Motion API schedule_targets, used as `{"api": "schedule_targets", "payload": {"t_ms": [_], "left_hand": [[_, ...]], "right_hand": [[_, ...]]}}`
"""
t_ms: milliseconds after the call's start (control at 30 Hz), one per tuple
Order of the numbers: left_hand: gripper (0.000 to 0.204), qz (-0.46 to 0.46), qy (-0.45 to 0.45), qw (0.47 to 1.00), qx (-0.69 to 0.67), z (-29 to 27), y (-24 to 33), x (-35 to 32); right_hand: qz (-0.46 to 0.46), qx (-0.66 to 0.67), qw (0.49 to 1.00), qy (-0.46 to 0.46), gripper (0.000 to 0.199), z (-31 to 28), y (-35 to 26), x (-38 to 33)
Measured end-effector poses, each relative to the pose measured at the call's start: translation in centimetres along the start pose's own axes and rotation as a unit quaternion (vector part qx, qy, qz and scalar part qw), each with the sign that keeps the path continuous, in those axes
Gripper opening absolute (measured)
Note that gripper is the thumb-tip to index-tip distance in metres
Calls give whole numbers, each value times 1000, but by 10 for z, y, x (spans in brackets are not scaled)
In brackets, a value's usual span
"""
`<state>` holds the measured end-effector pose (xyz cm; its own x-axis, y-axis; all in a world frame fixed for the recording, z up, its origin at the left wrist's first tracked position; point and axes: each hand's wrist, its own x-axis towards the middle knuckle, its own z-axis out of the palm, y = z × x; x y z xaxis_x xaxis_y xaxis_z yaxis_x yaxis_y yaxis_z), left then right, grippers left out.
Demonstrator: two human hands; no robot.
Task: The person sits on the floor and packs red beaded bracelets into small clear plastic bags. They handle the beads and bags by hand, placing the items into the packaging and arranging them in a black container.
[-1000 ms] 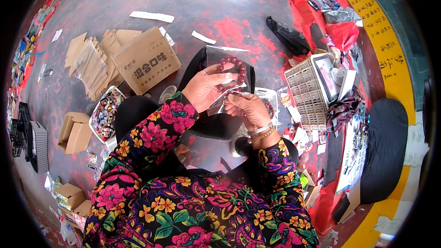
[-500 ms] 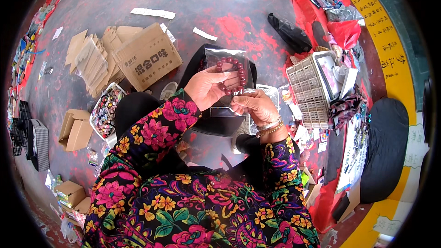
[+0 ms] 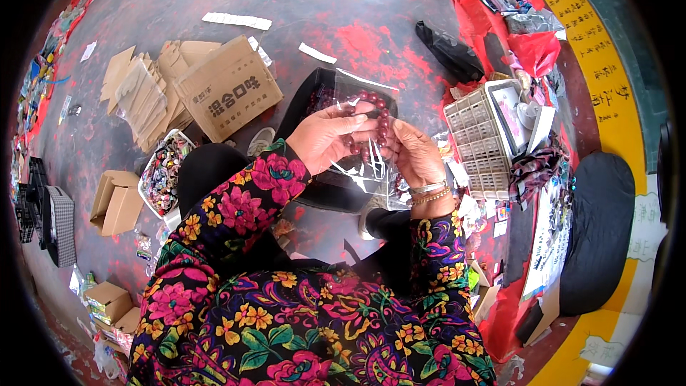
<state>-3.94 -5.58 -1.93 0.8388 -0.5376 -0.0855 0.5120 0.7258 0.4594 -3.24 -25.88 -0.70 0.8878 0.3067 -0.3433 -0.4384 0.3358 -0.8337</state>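
A ring of dark red round beads, a bracelet (image 3: 384, 118), lies inside or against a clear plastic bag (image 3: 357, 84) in front of me. My left hand (image 3: 323, 137) is closed on the bag and bracelet from the left, thumb on top and fingers underneath. From the right, my right hand (image 3: 420, 159) pinches the bag beside the beads. Glare on the film hides part of the lower beads. Below both hands stands a black tub (image 3: 332, 199), with more dark red beads showing at its upper left.
Flattened cardboard (image 3: 229, 89) lies to the left, with a white basket (image 3: 148, 189) of small colourful items nearer me. An open carton (image 3: 116, 204) sits beside it. On the right is a beige plastic crate (image 3: 479, 146). A black bag (image 3: 450, 50) lies beyond it.
My right hand has moved up and right, from the bracelet's lower end to its right side. The bag has tilted and shifted right. My left hand stays almost in place.
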Motion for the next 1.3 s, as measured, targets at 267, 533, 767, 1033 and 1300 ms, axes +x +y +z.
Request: {"api": "schedule_targets", "payload": {"t_ms": [267, 533, 767, 1033, 1300], "left_hand": [[29, -19, 50, 998, 21, -5, -9, 3], [28, -22, 52, 996, 74, -4, -9, 3], [23, -33, 52, 996, 59, 6, -1, -3], [32, -47, 15, 996, 70, -2, -3, -2], [25, -68, 37, 996, 34, -7, -7, 2]], "right_hand": [[-6, 56, 995, 77, 16, 10, 13, 6], [-37, 92, 992, 84, 15, 14, 17, 8], [-20, 85, 994, 73, 18, 16, 11, 5], [-10, 108, 994, 4, 28, 11, 12, 6], [-39, 113, 991, 62, 24, 10, 18, 10]]}}
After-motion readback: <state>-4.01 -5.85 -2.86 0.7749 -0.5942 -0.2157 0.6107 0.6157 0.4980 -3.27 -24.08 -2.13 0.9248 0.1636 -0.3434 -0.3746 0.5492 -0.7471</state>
